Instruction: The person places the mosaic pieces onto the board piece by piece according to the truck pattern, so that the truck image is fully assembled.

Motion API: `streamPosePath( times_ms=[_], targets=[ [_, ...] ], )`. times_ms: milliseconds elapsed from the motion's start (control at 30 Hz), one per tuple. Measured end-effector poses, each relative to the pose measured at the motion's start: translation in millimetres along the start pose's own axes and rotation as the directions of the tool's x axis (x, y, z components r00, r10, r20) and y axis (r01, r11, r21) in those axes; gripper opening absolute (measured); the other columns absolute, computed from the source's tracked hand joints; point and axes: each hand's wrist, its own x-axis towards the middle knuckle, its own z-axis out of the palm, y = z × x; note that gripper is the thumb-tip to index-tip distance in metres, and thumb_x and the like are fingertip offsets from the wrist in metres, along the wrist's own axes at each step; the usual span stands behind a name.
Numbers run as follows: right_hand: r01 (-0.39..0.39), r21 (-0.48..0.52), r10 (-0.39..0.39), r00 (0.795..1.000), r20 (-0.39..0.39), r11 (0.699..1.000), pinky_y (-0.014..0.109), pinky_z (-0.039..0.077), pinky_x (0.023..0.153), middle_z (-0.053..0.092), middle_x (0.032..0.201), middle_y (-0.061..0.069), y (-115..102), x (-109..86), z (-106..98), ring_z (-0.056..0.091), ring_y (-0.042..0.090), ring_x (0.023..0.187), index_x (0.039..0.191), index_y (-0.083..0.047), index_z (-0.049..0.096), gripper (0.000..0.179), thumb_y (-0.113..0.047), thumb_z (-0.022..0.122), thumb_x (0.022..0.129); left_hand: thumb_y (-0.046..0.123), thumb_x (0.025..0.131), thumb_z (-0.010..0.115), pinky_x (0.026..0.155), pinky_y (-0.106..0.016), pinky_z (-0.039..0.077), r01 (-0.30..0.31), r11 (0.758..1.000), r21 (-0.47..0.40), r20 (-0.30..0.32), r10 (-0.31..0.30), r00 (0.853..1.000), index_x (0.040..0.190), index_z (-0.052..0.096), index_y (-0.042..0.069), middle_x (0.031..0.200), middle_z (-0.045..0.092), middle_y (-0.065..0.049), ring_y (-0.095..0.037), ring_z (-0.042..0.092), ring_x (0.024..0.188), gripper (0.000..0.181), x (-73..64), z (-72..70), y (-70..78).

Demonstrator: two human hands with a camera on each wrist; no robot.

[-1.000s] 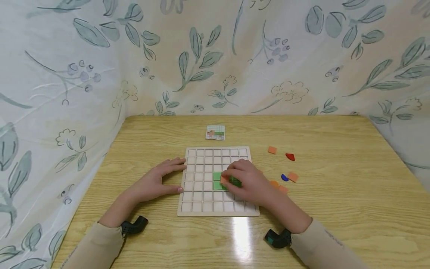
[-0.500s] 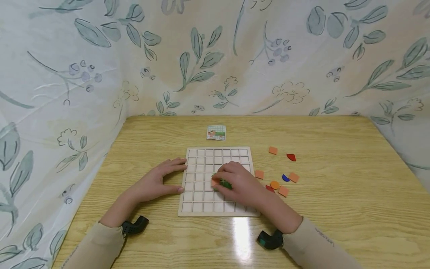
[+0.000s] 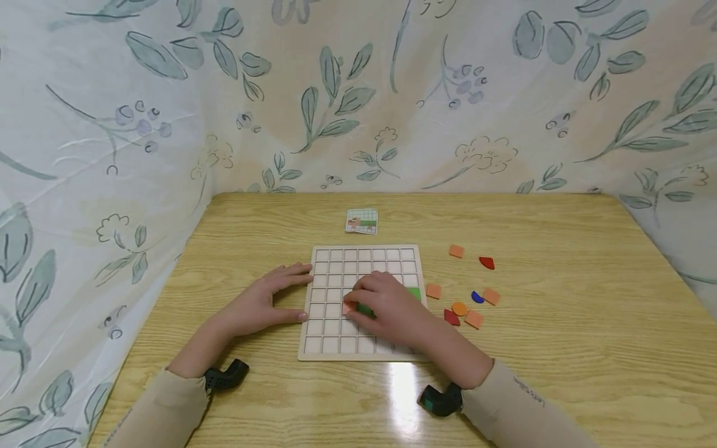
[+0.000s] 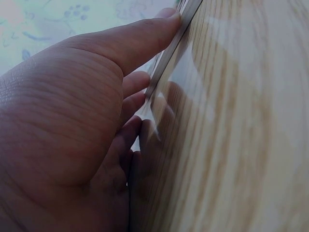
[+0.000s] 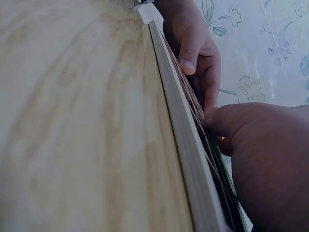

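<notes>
A pale wooden grid board (image 3: 323, 344) lies flat on the table. My left hand (image 3: 262, 303) rests at its left side, with fingertips and thumb against the edge; the left wrist view shows the thumb (image 4: 149, 41) touching the board's rim (image 4: 166, 53). Over the middle of the grid, my right hand (image 3: 386, 308) pinches an orange square tile (image 3: 348, 308) between thumb and fingers. Green square tiles (image 3: 414, 292) sit in the grid, partly covered by that hand. In the right wrist view the right hand (image 5: 270, 154) hides the tile.
Loose pieces lie right of the board: several orange squares (image 3: 473, 319), an orange circle (image 3: 459, 308), a blue half circle (image 3: 477, 297) and two red pieces (image 3: 487, 262). Behind the board is a printed card (image 3: 361, 221) with a grid picture. A patterned cloth (image 3: 358, 93) hangs beyond the table.
My right hand has moved left across the board with the orange tile, from over the green tiles to their left side. The left hand has stayed at the board's edge.
</notes>
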Motion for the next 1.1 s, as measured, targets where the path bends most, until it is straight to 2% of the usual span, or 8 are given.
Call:
streamPosePath(
  times_ms=[433, 1100],
  targets=[
    [0.016, -0.006, -0.016, 1.000, -0.025, 1.000, 0.036, 0.055, 0.088, 0.074, 0.108, -0.005, 0.7, 0.0, 2.5, 0.065, 0.017, 0.102, 0.111, -0.015, 0.083, 0.015, -0.027, 0.082, 0.102, 0.045, 0.094, 0.088, 0.131, -0.066, 0.016, 0.004, 1.000, -0.003, -0.003, -0.004, 1.000, 0.161, 0.058, 0.023, 0.175, 0.037, 0.007, -0.037, 0.020, 0.165, 0.076, 0.4, -0.1, 0.0],
    [-0.005, -0.021, 0.006, 1.000, 0.025, 1.000, 0.038, 0.054, 0.097, 0.073, 0.112, -0.006, -1.0, -3.0, 0.7, 0.065, 0.017, 0.109, 0.115, -0.017, 0.083, 0.017, -0.029, 0.080, 0.104, 0.048, 0.093, 0.088, 0.130, -0.067, 0.017, 0.003, 1.000, 0.003, -0.009, -0.003, 1.000, 0.161, 0.059, 0.024, 0.175, 0.037, 0.007, -0.037, 0.021, 0.165, 0.078, 0.6, 1.3, -1.1]
  ],
)
